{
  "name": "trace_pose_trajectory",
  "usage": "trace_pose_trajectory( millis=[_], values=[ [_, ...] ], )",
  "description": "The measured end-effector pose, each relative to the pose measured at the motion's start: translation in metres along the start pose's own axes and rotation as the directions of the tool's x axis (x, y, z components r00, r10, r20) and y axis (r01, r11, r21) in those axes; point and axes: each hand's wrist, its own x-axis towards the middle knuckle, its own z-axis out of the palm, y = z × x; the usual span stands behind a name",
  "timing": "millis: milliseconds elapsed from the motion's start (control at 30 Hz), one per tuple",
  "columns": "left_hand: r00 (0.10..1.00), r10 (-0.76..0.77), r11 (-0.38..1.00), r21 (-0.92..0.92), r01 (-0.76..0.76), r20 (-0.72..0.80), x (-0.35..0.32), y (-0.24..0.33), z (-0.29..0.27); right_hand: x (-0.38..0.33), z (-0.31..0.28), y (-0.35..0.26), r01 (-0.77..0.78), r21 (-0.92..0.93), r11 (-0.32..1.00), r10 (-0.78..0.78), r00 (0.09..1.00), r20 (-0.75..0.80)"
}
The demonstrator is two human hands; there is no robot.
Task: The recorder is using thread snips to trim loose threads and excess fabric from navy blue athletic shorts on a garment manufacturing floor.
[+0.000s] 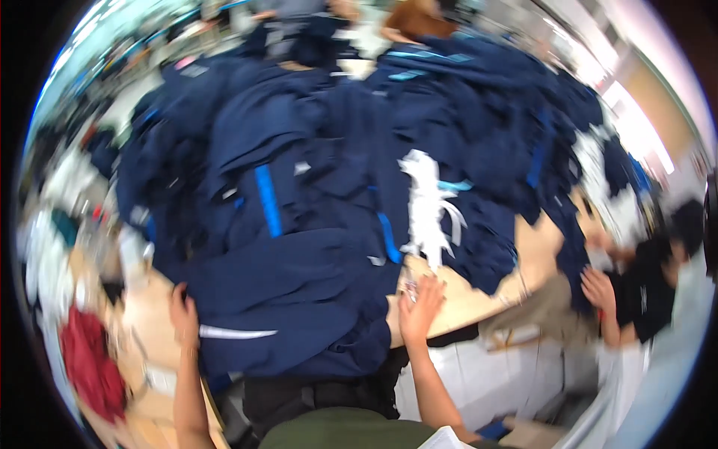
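A dark navy garment (299, 280) with a white pointed stripe lies folded at the table's near edge, in front of me. At its left edge is my left hand (185, 316), fingers apart and touching the cloth's border. My right hand (422, 308) rests on the bare wood just right of the garment, fingers stretched forward. Beside its thumb and index finger is a small shiny object (410, 286), too blurred to name. A bunch of white strips (425, 206) lies beyond that hand.
A big heap of navy garments (299, 120), some with bright blue stripes, covers the wooden table (490, 301). Dark red cloth (93, 363) lies at left. Another person (645, 288) in black stands at right, a hand near the table. More people are at the far side.
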Motion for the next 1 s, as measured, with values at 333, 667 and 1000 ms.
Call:
trace_pose_trajectory(
  millis=[333, 667, 1000],
  values=[
    [0.999, 0.006, 0.967, 0.254, 0.008, -0.054, 0.005, -0.012, 0.006, 0.002, -0.012, -0.017, -0.030, -0.036, 0.999, 0.034, 0.995, 0.093],
    [0.999, -0.015, 0.969, 0.246, 0.024, -0.036, 0.007, -0.004, 0.010, 0.005, -0.002, -0.003, -0.026, -0.062, 0.998, 0.030, 0.997, 0.070],
    [0.995, -0.097, 0.973, 0.208, 0.100, -0.025, 0.004, 0.007, 0.008, -0.001, -0.009, 0.003, 0.044, -0.116, 0.992, -0.043, 0.999, 0.010]
  ],
)
